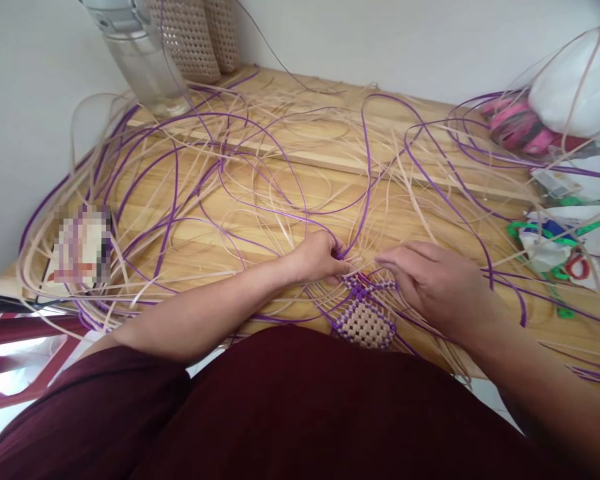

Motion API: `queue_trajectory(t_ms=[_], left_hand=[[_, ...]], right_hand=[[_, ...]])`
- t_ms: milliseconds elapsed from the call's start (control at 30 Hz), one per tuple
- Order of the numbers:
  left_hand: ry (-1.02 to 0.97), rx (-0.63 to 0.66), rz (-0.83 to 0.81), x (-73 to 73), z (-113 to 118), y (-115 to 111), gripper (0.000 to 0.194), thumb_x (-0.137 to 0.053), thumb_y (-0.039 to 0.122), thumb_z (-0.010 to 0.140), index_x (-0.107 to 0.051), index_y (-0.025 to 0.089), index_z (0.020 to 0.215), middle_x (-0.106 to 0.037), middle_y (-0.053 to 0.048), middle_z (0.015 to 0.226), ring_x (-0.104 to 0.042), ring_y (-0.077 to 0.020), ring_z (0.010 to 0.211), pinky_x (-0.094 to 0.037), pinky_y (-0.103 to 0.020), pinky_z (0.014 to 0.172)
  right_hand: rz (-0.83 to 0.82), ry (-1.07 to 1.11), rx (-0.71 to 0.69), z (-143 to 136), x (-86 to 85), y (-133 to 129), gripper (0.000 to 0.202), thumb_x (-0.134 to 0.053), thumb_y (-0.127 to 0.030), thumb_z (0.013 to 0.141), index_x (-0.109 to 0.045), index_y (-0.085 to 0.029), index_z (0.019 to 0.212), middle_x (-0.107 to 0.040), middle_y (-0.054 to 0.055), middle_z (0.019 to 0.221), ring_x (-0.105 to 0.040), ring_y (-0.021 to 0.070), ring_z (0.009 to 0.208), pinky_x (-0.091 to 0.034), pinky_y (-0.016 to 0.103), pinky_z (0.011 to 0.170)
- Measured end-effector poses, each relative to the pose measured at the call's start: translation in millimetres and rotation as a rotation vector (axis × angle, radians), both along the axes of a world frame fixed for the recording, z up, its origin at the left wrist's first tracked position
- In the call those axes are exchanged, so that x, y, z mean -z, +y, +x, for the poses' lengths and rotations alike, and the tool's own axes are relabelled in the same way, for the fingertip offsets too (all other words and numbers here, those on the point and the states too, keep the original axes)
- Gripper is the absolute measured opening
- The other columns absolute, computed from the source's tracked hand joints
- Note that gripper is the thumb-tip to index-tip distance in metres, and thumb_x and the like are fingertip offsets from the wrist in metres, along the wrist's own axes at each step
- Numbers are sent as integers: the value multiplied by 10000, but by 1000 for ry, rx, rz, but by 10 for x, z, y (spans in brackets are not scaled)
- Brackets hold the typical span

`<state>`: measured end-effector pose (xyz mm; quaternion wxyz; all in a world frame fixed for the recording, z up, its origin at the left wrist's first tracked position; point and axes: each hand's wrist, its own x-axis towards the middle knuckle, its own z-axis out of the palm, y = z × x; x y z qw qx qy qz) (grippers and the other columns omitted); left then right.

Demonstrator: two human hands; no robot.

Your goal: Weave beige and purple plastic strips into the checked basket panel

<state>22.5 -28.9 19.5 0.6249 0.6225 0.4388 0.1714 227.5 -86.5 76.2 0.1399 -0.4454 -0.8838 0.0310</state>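
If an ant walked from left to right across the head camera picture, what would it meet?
Clear bottle → tan woven item → left hand → purple-and-tan woven piece → right hand → white rounded thing.

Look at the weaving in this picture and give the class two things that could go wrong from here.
1. Tangling: purple strands and pale strands cross in loose loops over the table, so pulling one near the left hand might snag others.
2. Knocking over: strands run close by the clear bottle, so a hard tug could perhaps tip it.
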Motion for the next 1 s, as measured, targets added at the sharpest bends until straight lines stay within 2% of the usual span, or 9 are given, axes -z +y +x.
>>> queue_trajectory(t_ms=[100,233,467,767,1000], left_hand=[[-90,8,-102,10,-4,15,143,-737,197,677,-618,120,656,-596,40,578,-590,-82,502,-483,-168,491],[-158,20,-178,33,-25,49,188,-770,200,651,-605,110,656,-574,45,564,-579,-71,498,-509,-173,511],[-182,71,-180,57,-68,83,267,-825,295,615,-643,108,676,-589,29,589,-585,-80,531,-500,-182,538],[-106,50,-127,-6,-62,69,182,-771,255,626,-679,119,703,-607,19,595,-559,-80,531,-438,-174,519],[-134,30,-177,-3,-44,61,124,-723,218,632,-679,117,689,-607,28,588,-571,-77,523,-460,-168,519]], right_hand=[[-218,-7,4,15,103,145,176,-533,-266,928,-703,-223,934,-716,43,883,-634,184,800,-436,311,736],[-405,97,147,-46,229,203,178,-574,-343,898,-697,-219,862,-709,8,783,-600,137,666,-388,266,625],[-453,126,196,-35,332,219,216,-555,-372,899,-645,-208,790,-640,-14,671,-524,115,577,-310,256,561],[-372,191,165,-69,333,204,235,-512,-356,940,-648,-187,849,-663,18,729,-565,137,643,-356,260,625],[-562,280,227,-128,335,202,217,-476,-332,944,-592,-184,836,-622,0,667,-545,123,596,-360,252,597]])
